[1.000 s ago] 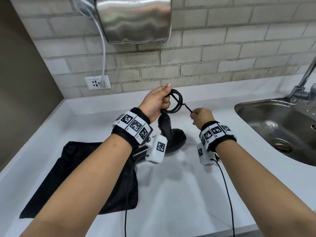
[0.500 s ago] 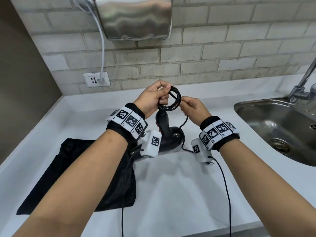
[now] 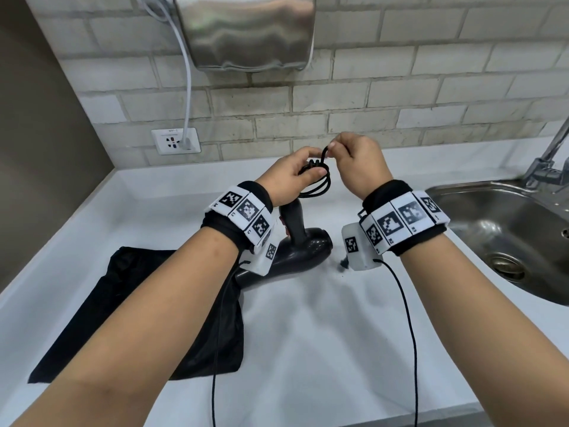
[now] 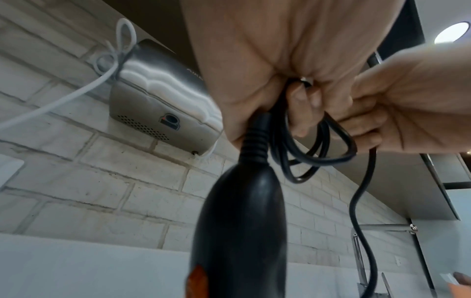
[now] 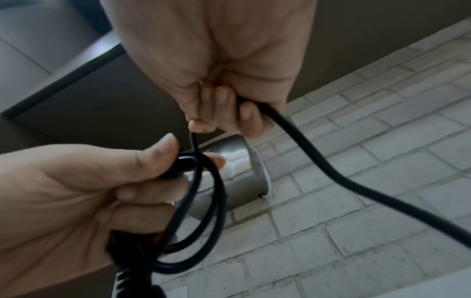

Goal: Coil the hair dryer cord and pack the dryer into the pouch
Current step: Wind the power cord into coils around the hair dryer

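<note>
The black hair dryer [image 3: 295, 248] rests on the white counter, handle up, its body partly on the black pouch [image 3: 144, 315]. My left hand [image 3: 292, 177] grips several small loops of the black cord [image 3: 320, 186] above the handle top [image 4: 242, 221]. My right hand [image 3: 354, 161] pinches the cord just above the coil and touches the left hand. The coil [image 5: 203, 217] hangs from the left fingers, and the loose cord [image 5: 331, 165] trails down from the right hand [image 5: 224, 108]. The same loops [image 4: 313, 153] show beside the strain relief under my left hand [image 4: 267, 90].
A steel sink [image 3: 508, 235] with a tap [image 3: 548, 161] lies at the right. A metal hand dryer [image 3: 246, 32] hangs on the brick wall, its white cable plugged into a socket [image 3: 175, 140]. A brown wall bounds the left side.
My right hand has risen and closed in on the left hand, laying more cord onto the coil. The slack cord on the counter has shortened.
</note>
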{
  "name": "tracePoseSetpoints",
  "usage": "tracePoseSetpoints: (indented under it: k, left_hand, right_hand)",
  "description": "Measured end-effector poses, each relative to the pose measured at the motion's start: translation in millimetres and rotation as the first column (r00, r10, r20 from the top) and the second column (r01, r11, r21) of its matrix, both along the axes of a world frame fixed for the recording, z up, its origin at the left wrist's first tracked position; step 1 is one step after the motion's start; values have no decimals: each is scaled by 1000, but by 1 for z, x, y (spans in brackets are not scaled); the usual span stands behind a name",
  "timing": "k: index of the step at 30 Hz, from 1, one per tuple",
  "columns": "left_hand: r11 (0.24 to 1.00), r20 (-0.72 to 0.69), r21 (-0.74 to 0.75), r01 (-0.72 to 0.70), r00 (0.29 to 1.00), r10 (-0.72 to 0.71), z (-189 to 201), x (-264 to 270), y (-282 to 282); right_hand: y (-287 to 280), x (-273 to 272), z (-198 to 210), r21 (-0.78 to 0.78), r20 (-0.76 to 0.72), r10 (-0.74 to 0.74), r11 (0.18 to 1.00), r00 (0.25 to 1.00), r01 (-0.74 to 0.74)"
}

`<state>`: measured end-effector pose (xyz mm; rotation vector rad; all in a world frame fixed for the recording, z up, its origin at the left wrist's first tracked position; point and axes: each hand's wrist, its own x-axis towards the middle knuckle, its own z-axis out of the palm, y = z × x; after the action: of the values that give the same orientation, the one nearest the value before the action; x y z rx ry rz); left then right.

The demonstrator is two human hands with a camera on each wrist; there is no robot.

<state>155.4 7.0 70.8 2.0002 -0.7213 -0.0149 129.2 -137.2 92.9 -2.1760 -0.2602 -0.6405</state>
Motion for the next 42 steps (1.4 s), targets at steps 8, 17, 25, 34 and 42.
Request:
tracePoseSetpoints:
  k: [8, 17, 25, 34, 42]
  left_hand:
    - [954, -36, -300, -20, 999, 10, -4, 5, -1]
    - [919, -108, -390, -60, 994, 19, -5, 11, -1]
    - [908, -156, -402, -119, 986, 60, -3, 3, -3]
    - [910, -181, -397, -121, 982, 52, -1, -2, -5]
    - [908, -183, -379, -179, 976, 116, -5, 0, -4]
  right_hand:
    - [16, -8, -23, 253, 20, 180, 951, 983, -180]
    - [20, -13, -41, 112, 114, 75, 990, 991, -88]
    - [22, -11, -50, 98, 105, 4, 995, 994, -14]
    - [12, -17, -49, 85, -89, 21, 996, 996, -14]
    - [-11, -19, -64, 375, -145, 16, 926, 989, 40]
